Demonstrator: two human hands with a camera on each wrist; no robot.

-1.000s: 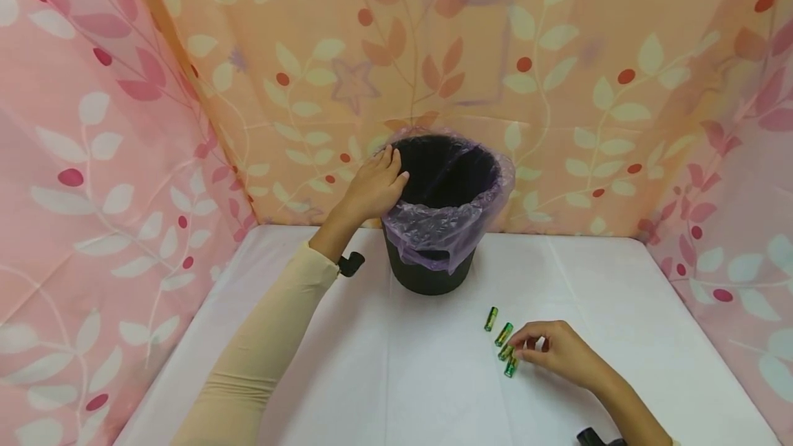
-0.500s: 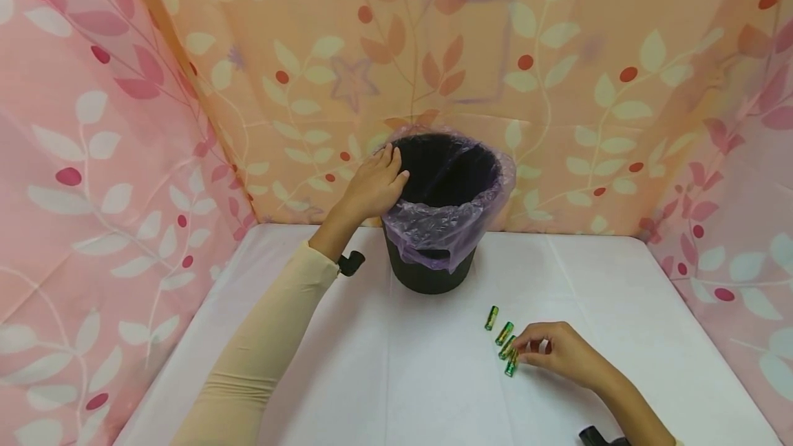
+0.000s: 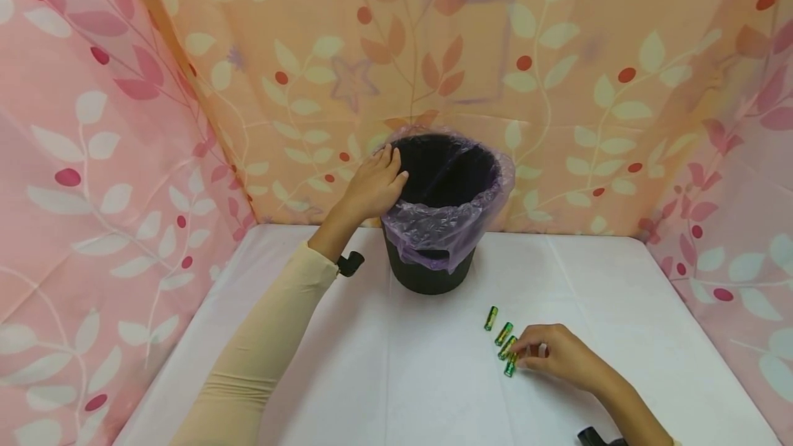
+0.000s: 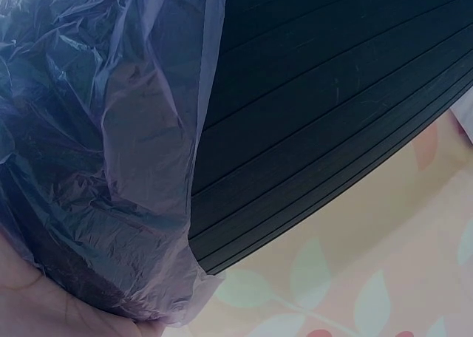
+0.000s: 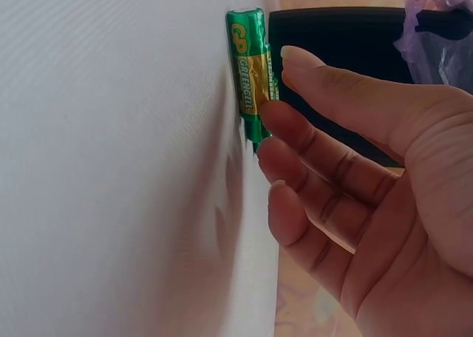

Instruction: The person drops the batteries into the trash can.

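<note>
A black bin [image 3: 434, 274] lined with a purple plastic bag [image 3: 434, 229] stands at the back of the white table [image 3: 372, 377]. My left hand [image 3: 372, 186] rests on the bin's left rim with its fingers laid over the bag; in the left wrist view the palm [image 4: 29, 304] presses the bag [image 4: 111, 130] against the ribbed bin wall [image 4: 332, 130]. Several green and gold batteries [image 3: 503, 334] lie in a row at the front right. My right hand [image 3: 519, 355] pinches the nearest battery [image 5: 247, 71] between thumb and forefinger, and the battery still lies on the table.
Leaf-patterned pink and orange cloth walls [image 3: 93, 157] close in the table on three sides. A black wrist-camera mount [image 3: 350, 263] sits on my left forearm, which wears a beige sleeve [image 3: 260, 356]. The bin [image 5: 332, 34] is straight beyond the batteries.
My right hand has drawn slightly closer over the two nearest batteries. The left hand and the bin have not moved.
</note>
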